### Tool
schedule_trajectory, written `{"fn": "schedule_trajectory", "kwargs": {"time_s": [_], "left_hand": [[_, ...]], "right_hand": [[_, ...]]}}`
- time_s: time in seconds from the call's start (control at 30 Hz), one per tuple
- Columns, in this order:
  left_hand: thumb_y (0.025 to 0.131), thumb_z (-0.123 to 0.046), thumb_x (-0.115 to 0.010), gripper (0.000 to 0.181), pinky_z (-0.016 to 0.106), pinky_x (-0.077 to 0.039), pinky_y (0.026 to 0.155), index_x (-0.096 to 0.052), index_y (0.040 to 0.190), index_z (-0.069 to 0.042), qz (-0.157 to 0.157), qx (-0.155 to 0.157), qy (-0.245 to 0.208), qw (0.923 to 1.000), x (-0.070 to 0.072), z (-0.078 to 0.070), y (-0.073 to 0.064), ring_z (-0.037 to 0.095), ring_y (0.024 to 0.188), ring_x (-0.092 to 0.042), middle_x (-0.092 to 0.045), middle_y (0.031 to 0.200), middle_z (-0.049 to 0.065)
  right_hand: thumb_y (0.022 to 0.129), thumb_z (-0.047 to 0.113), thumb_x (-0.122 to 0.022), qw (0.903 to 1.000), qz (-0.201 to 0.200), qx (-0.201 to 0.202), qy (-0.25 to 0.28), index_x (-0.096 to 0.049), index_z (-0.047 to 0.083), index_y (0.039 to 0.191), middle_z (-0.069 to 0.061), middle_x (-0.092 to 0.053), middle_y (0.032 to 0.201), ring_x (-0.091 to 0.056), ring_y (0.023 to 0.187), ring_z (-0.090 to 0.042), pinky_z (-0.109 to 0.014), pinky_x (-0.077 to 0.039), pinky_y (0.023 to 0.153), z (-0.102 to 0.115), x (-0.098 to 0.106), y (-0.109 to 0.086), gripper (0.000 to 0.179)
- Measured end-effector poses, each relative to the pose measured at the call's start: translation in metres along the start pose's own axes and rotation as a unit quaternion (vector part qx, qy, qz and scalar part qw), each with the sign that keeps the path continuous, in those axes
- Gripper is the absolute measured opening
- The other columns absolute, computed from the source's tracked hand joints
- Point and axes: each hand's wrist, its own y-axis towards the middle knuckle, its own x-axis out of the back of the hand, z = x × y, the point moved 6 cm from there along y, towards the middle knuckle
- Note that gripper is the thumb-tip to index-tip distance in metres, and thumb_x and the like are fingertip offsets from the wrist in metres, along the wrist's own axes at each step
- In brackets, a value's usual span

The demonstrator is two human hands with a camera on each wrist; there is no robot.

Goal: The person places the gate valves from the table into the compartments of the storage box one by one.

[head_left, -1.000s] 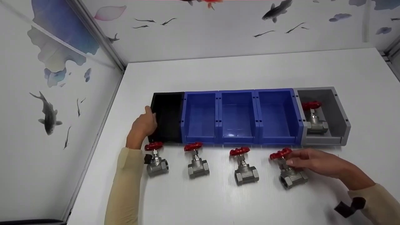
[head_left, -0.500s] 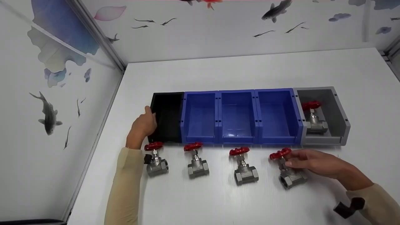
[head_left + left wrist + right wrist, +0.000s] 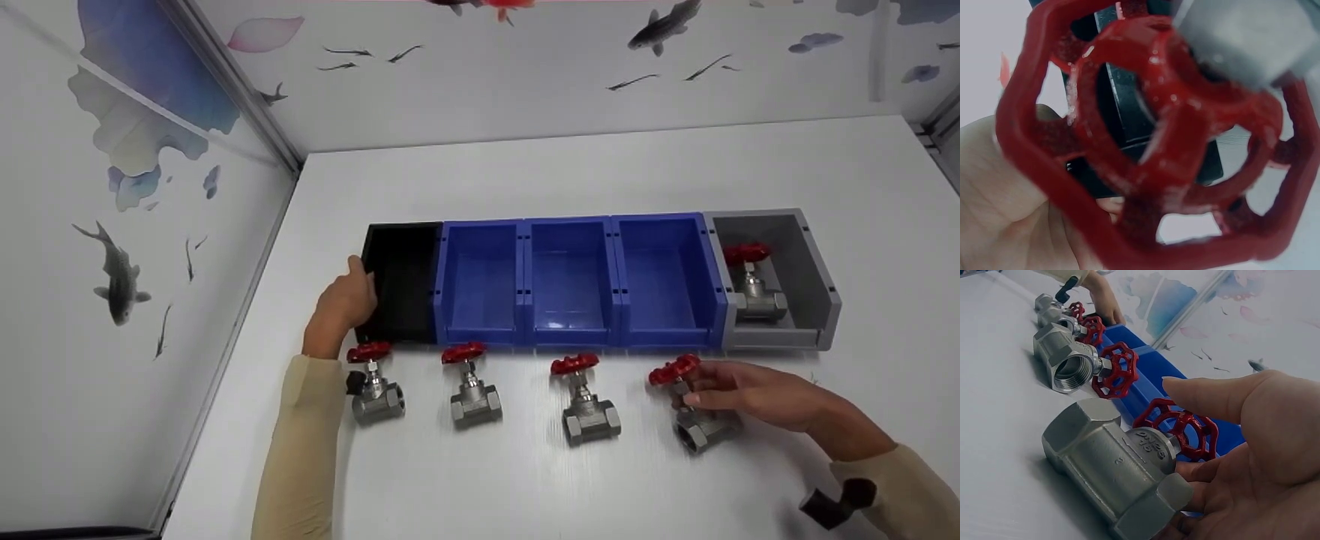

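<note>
My right hand grips the rightmost valve on the table by its neck, just under the red handwheel. This valve has a steel body with threaded ends; in the right wrist view my thumb lies over the wheel while the other fingers reach behind the neck. At the left end of the bin row, my left hand holds the side wall of the black bin. A red handwheel fills most of the left wrist view, hiding part of that hand.
Three more valves stand in front of the bins: one by my left sleeve, one further along, one mid-table. Three blue bins adjoin the black one. A grey bin at the right end contains another valve.
The valve at my right hand has turned and tilted slightly, and my right fingers have shifted a little on it. My left hand stays at the black bin.
</note>
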Motion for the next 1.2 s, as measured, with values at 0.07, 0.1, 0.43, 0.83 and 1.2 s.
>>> {"fn": "schedule_trajectory", "kwargs": {"time_s": [0.07, 0.1, 0.43, 0.83, 1.2], "left_hand": [[0.108, -0.020, -0.029, 0.033, 0.046, -0.047, 0.061, -0.031, 0.128, 0.007, 0.000, -0.002, -0.001, 1.0000, 0.0001, -0.0001, 0.0000, 0.033, 0.067, -0.060, -0.065, 0.086, 0.029], [0.108, -0.020, -0.029, 0.034, 0.045, -0.047, 0.061, -0.030, 0.129, 0.007, 0.001, -0.002, -0.001, 1.0000, 0.0003, -0.0003, 0.0000, 0.033, 0.067, -0.061, -0.065, 0.085, 0.029], [0.109, -0.020, -0.027, 0.036, 0.043, -0.045, 0.058, -0.028, 0.132, 0.008, 0.005, -0.001, 0.003, 1.0000, 0.0010, 0.0020, 0.0014, 0.033, 0.064, -0.061, -0.064, 0.083, 0.028], [0.109, -0.021, -0.027, 0.035, 0.042, -0.044, 0.058, -0.029, 0.131, 0.006, 0.008, 0.002, -0.003, 1.0000, -0.0012, 0.0021, 0.0002, 0.030, 0.064, -0.058, -0.065, 0.084, 0.027], [0.109, -0.020, -0.028, 0.036, 0.044, -0.046, 0.059, -0.029, 0.133, 0.008, 0.002, -0.004, -0.005, 1.0000, -0.0003, 0.0007, -0.0005, 0.032, 0.066, -0.061, -0.065, 0.084, 0.027]], "right_hand": [[0.102, 0.030, -0.055, 1.0000, 0.002, 0.000, 0.000, -0.015, -0.018, 0.148, -0.034, -0.038, 0.146, -0.042, 0.133, -0.041, -0.055, -0.037, 0.106, 0.0002, -0.0001, -0.0005, 0.078], [0.102, 0.030, -0.055, 1.0000, 0.001, -0.002, -0.002, -0.015, -0.018, 0.148, -0.033, -0.039, 0.146, -0.043, 0.132, -0.040, -0.055, -0.037, 0.105, 0.0001, 0.0001, -0.0007, 0.078], [0.103, 0.022, -0.054, 0.9989, 0.021, 0.028, 0.030, -0.017, -0.013, 0.151, -0.031, -0.033, 0.152, -0.041, 0.136, -0.034, -0.022, -0.042, 0.097, 0.0048, -0.0001, -0.0051, 0.070], [0.102, 0.024, -0.055, 0.9988, 0.027, 0.016, 0.037, -0.013, -0.010, 0.152, -0.030, -0.029, 0.155, -0.035, 0.139, -0.036, -0.017, -0.041, 0.094, 0.0027, 0.0006, -0.0040, 0.074], [0.102, 0.026, -0.056, 0.9995, 0.018, 0.006, 0.024, -0.015, -0.007, 0.153, -0.027, -0.033, 0.152, -0.033, 0.137, -0.034, -0.051, -0.029, 0.113, 0.0077, 0.0004, -0.0039, 0.074]]}}
